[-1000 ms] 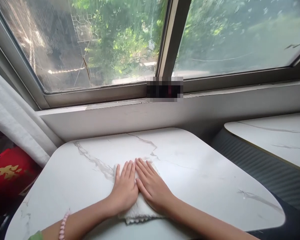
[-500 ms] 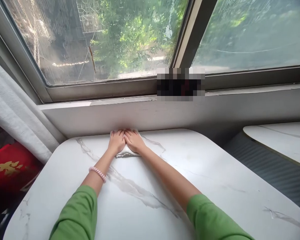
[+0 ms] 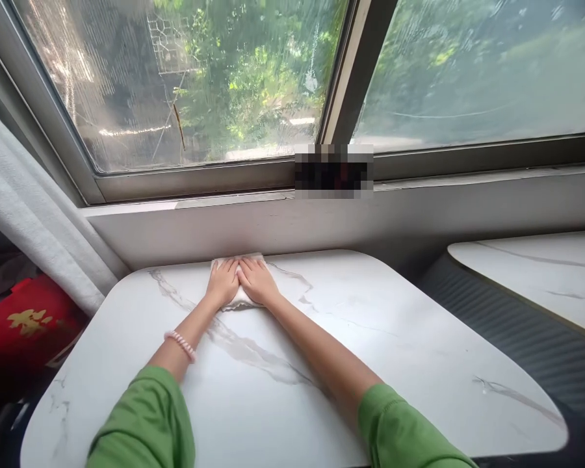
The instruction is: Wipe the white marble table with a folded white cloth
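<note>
A folded white cloth (image 3: 244,299) lies on the white marble-patterned table (image 3: 273,416), close to its far edge by the wall. Flat on the cloth's left part rests my left hand (image 3: 223,281), fingers stretched forward. My right hand (image 3: 256,279) presses beside it on the right part, also with extended fingers. The two hands touch or nearly touch at the thumbs. A pink and white beaded band (image 3: 180,346) circles my left forearm.
Behind the table are a low wall (image 3: 199,231) and a metal-framed window (image 3: 190,182). A white curtain (image 3: 34,208) and a red bag (image 3: 29,325) are at the left. Another marble-patterned tabletop (image 3: 541,273) stands at the right, with grey ribbed material (image 3: 526,344) beside it.
Both hands and the cloth appear slightly farther left, with more cloth showing beyond the fingertips. The camera view has shifted, and the near right table corner now shows.
</note>
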